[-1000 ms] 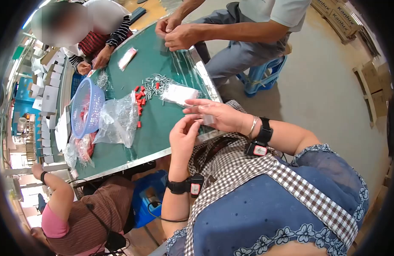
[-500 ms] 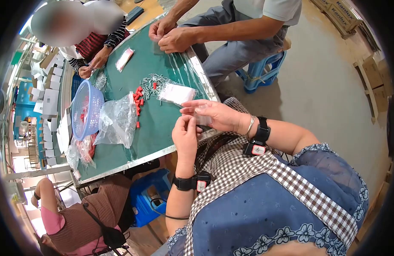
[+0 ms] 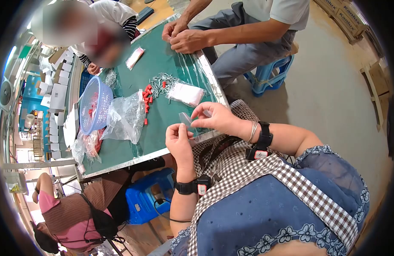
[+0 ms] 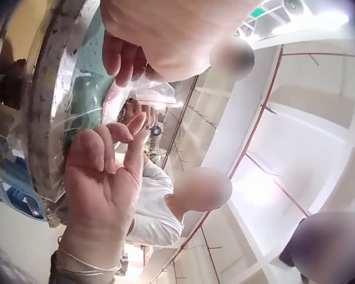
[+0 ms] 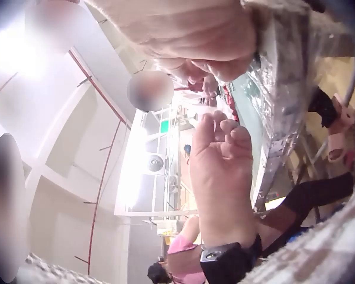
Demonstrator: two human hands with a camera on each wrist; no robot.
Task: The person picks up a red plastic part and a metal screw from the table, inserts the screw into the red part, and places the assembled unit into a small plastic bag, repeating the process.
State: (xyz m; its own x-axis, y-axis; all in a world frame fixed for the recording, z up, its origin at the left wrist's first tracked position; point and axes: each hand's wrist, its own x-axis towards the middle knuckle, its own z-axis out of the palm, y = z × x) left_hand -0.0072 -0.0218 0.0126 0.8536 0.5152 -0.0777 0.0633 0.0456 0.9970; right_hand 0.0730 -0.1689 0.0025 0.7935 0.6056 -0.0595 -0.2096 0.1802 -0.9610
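Note:
My left hand (image 3: pixel 178 143) pinches a small clear plastic bag (image 3: pixel 185 118) between thumb and fingertips, just above the near table edge. Close on its right is my right hand (image 3: pixel 218 118), its thumb and index finger bent towards each other at the bag's edge. A bit of clear plastic (image 3: pixel 207 113) shows between those fingers. In the left wrist view the bag (image 4: pixel 155 94) has a thin red line along it and hangs below my left fingers. A filled clear packet (image 3: pixel 186 93) lies on the table beyond my hands.
On the green table (image 3: pixel 158 138) are loose screws (image 3: pixel 163 81), red plugs (image 3: pixel 148 96), a large clear bag (image 3: pixel 124 119) and a blue basket (image 3: pixel 96 106). Another packet (image 3: pixel 135 57) lies farther back. Across the corner, a person's hands (image 3: pixel 186 39) work; another person sits at the far left.
My right fingers have curled in from a straighter pose, and the small bag now stands up between my hands. The person at the far left has leaned over the table.

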